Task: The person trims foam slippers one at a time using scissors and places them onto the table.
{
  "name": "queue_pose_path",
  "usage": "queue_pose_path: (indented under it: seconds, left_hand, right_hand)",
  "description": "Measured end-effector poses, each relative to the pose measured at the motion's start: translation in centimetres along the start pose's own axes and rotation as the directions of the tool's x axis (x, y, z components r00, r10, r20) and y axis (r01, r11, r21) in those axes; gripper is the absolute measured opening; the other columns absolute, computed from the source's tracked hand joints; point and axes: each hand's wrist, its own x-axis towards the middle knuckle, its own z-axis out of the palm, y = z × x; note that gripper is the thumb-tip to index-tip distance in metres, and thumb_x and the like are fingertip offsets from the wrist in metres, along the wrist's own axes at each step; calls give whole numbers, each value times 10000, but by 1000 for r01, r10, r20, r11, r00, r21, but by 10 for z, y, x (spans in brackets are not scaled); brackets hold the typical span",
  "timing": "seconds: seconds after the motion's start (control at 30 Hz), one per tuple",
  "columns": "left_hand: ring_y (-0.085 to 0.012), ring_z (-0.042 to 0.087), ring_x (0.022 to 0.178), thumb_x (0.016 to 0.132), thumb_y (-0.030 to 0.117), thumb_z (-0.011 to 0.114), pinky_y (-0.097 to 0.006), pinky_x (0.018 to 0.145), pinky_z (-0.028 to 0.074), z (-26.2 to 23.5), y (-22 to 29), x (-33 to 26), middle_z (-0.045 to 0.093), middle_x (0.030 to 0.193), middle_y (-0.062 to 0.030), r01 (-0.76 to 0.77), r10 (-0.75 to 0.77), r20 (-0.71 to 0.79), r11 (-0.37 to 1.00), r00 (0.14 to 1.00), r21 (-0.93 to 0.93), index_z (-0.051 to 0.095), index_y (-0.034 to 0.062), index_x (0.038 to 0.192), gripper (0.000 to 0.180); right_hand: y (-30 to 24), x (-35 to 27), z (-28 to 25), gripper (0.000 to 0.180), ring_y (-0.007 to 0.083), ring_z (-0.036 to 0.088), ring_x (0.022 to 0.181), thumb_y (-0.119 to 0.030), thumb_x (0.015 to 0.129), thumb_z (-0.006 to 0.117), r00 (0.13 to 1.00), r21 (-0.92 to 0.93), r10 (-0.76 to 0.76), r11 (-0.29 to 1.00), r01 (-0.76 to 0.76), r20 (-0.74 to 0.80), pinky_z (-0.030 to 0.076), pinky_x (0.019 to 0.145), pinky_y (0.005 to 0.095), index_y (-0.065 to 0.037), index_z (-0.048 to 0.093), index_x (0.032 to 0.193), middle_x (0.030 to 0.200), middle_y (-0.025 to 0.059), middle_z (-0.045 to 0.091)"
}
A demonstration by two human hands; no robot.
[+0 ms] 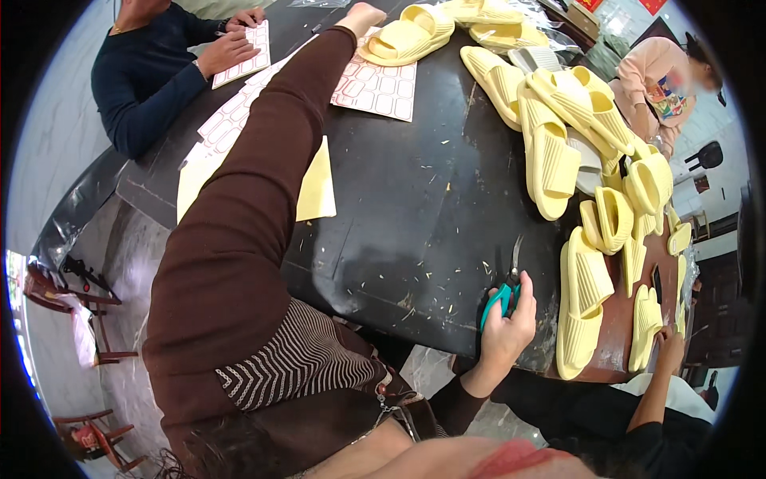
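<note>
Stretched out to the far side of the dark table, my left hand (365, 17) is beside a yellow ribbed slipper (408, 36) that rests partly on printed label sheets (381, 89). Its fingers are too small and foreshortened to show whether they grip anything. Near the table's front edge, my right hand (511, 327) is closed round the teal handles of a pair of scissors (499, 302). The slim curved metal blades point away from me, just over the table top. Yellow paper (317, 188) lies under my left forearm.
Many yellow slippers (547, 160), with a few grey ones (589, 164) among them, are heaped along the right side. A person in dark sleeves (148, 80) handles a label sheet at far left. Other people work at the right. Small scraps dot the black table (383, 207).
</note>
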Motion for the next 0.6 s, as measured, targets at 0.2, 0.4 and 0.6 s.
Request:
queue_pose_path:
  seconds: [0.2,0.4,0.6]
  left_hand:
    - [-258,640,790,897,319,608,-387,693,520,45,143,-17,641,894,-115,305,-164,258,508,952,-805,653,7,915,315]
    - [-205,660,736,815,229,728,-376,649,494,63,106,15,690,770,-121,429,-139,418,67,898,-901,706,-55,874,291]
    - [-171,640,740,845,171,705,-335,641,474,61,87,10,679,786,-66,125,63,182,510,981,-851,713,-1,924,190]
  right_hand:
    - [15,2,10,493,230,596,713,-21,765,737,991,-177,137,975,-137,-10,459,615,354,-35,603,1239,880,107,615]
    - [6,9,12,502,246,608,787,-3,771,731,989,-160,145,977,-139,27,481,690,349,-27,598,1255,967,132,641]
    - [0,6,5,510,250,606,794,-6,768,732,991,-150,130,981,-125,19,483,701,349,-31,597,1260,972,135,642]
